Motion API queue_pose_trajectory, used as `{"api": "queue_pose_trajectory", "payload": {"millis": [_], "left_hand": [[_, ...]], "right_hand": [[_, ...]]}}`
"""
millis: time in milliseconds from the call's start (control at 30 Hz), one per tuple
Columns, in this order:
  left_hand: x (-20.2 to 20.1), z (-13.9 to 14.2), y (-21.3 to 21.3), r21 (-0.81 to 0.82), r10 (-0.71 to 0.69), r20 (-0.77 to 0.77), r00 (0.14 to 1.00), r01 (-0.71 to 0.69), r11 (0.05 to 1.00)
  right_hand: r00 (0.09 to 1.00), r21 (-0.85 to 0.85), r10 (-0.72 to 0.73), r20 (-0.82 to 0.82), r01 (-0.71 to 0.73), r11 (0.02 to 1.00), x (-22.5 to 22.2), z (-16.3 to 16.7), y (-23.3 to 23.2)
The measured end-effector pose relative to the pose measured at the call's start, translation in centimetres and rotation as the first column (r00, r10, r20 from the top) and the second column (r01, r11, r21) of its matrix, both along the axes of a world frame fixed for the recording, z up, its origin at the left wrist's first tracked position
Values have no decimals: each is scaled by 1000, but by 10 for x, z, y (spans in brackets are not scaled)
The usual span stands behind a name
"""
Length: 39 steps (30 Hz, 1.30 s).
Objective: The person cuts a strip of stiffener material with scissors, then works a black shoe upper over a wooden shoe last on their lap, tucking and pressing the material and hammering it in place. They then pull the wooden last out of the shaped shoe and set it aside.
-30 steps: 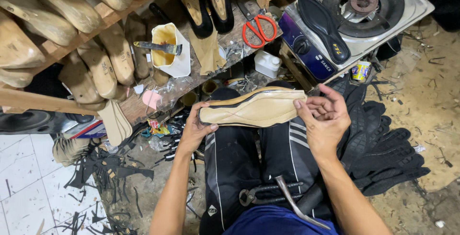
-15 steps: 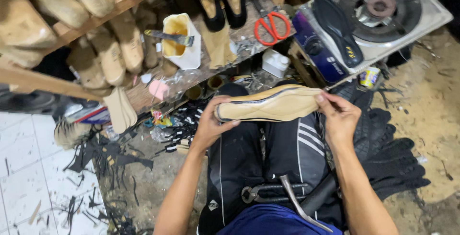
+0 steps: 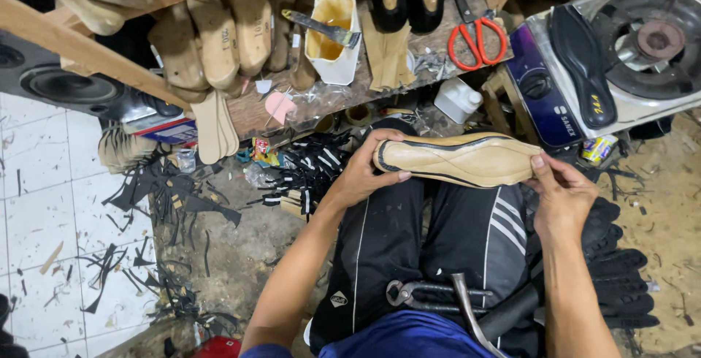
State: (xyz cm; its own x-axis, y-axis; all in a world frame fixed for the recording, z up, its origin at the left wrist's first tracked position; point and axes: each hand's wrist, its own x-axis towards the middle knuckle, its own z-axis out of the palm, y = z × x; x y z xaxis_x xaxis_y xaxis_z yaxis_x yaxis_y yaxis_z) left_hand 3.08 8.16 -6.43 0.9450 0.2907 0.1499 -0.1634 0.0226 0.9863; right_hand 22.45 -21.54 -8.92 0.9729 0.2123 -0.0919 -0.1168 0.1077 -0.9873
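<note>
Just above the middle of the frame, the person holds a tan leather shoe sole with a dark stitched edge (image 3: 458, 159) flat across both knees, bottom side up. The left hand (image 3: 365, 172) wraps around its rounded end at centre, fingers curled over the top and thumb pressed along the near edge. The right hand (image 3: 561, 196) pinches the pointed end at centre right, thumb on top and fingers underneath. Both hands are closed on the sole.

On the lap at the bottom of the frame lie a pair of dark metal pincers (image 3: 423, 296) and, just beside them, a hammer with a black handle (image 3: 504, 314).

Above, a rough wooden shelf (image 3: 255, 113) carries a white plastic glue pot (image 3: 334, 36) with a blade across it, and red-handled scissors (image 3: 476, 36) lie to its right. A small gas stove (image 3: 642, 44) in the upper right has a black rubber sole (image 3: 582, 55) resting on it. Wooden shoe lasts (image 3: 219, 36) hang in the upper left.
</note>
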Motion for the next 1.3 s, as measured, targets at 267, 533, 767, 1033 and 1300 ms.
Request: {"api": "queue_pose_trajectory", "payload": {"millis": [267,533,767,1033,1300], "left_hand": [[2,2,1,8,-5,52,999,4,1000],[5,5,3,-43,3,4,1000,-2,999],[3,0,3,33,26,32,999,-27,999],[0,-3,3,87,38,66,997,-43,995],[0,5,4,19,-3,54,999,2,1000]], "right_hand": [[1000,-14,28,12,-28,1000,2,5,0],[992,65,86,-89,-81,995,12,-3,-5],[903,82,292,-315,-280,956,45,-11,-29],[846,-143,477,-240,-517,844,81,83,-25],[757,-624,653,30,-496,603,125,99,148]]}}
